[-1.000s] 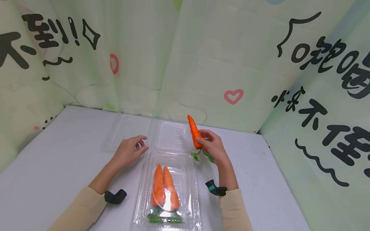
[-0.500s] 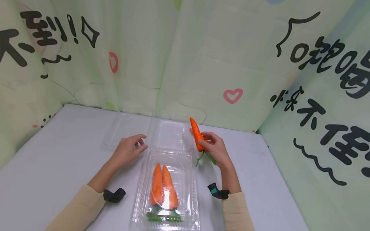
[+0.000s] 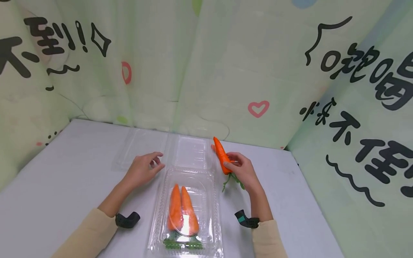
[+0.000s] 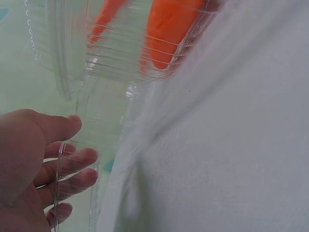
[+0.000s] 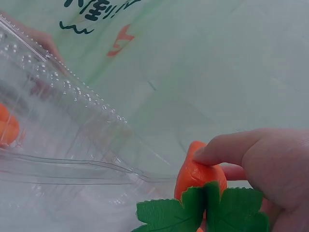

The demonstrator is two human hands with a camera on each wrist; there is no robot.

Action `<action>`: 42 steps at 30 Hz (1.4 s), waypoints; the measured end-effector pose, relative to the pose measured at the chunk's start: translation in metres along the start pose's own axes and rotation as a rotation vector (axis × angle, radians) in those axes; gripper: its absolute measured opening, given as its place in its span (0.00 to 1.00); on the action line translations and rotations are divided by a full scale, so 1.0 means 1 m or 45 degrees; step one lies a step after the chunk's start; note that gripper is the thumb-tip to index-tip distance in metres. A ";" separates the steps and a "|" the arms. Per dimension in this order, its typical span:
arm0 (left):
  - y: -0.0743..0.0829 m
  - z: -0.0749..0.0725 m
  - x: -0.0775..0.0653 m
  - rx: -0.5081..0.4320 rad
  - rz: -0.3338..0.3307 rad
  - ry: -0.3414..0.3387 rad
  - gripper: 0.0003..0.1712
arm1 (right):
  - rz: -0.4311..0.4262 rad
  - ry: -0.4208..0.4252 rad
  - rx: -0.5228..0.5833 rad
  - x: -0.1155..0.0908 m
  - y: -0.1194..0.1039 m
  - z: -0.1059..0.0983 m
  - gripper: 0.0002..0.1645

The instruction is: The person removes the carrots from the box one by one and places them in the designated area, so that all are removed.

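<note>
My right hand [image 3: 242,170] holds an orange carrot [image 3: 222,156] near its thick end, thumb on one side. The carrot tilts with its tip up and away, and green leaves [image 5: 186,210] hang below. Left of it, a clear plastic clamshell box [image 3: 217,215] looks closed over two more carrots [image 3: 175,208] lying side by side, leaves toward me. My left hand [image 3: 143,168] stays over the table near an open clear box [image 3: 191,152], fingers loosely bent around nothing. Through the clear plastic in the left wrist view, I cannot tell whether those fingers touch it.
The open box lies at the back of the white table [image 3: 80,179], its other clear half [image 3: 140,147] spread to the left. A pale green curtain [image 3: 219,64] with black writing and a pink heart hangs behind and on both sides.
My right hand has moved right and closer to me, carrying the carrot down and away from the open box. The left hand and boxes look the same.
</note>
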State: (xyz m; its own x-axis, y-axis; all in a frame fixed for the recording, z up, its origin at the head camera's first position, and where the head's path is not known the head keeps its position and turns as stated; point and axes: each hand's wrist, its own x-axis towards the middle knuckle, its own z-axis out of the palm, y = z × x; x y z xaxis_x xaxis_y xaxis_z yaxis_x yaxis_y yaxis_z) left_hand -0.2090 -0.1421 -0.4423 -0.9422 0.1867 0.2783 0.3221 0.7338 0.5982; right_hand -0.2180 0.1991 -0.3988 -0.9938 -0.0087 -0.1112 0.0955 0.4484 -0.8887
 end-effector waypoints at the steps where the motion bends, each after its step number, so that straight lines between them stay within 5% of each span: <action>1: 0.000 0.000 0.000 -0.001 0.001 0.003 0.23 | -0.003 0.000 -0.005 -0.001 0.000 0.000 0.27; 42: 0.001 0.004 -0.001 0.035 0.039 0.023 0.23 | -0.023 0.065 -0.108 -0.001 0.018 0.006 0.25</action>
State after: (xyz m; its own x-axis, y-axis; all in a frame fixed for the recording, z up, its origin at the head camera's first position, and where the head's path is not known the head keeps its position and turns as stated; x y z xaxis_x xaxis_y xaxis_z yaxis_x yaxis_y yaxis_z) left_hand -0.2082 -0.1389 -0.4454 -0.9301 0.1977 0.3096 0.3477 0.7455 0.5687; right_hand -0.2154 0.2022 -0.4172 -0.9971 0.0268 -0.0708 0.0743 0.5228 -0.8492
